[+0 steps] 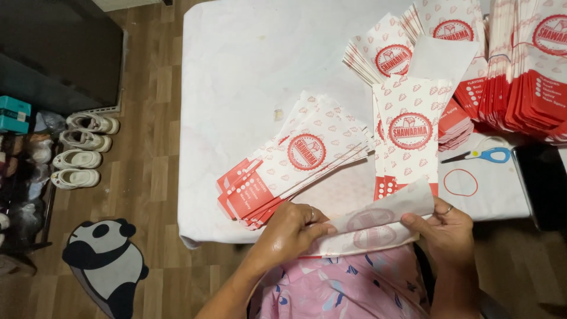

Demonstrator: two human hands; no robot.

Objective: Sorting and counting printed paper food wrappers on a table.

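Note:
My left hand (292,227) and my right hand (444,227) both hold a white paper bag (378,221) with a red round emblem showing faintly through it, just off the near edge of the table. The left hand pinches its left end, the right hand its upper right corner. A fanned pile of the same red and white bags (289,168) lies on the table right above my left hand. A second neat stack of bags (409,133) lies beyond my right hand.
More bag stacks (520,65) crowd the table's far right. Blue-handled scissors (481,156), a red rubber band (460,182) and a black phone (543,183) lie at right. The white covered table (248,65) stands on wood floor, with shoes (82,150) and a panda mat (106,260) at left.

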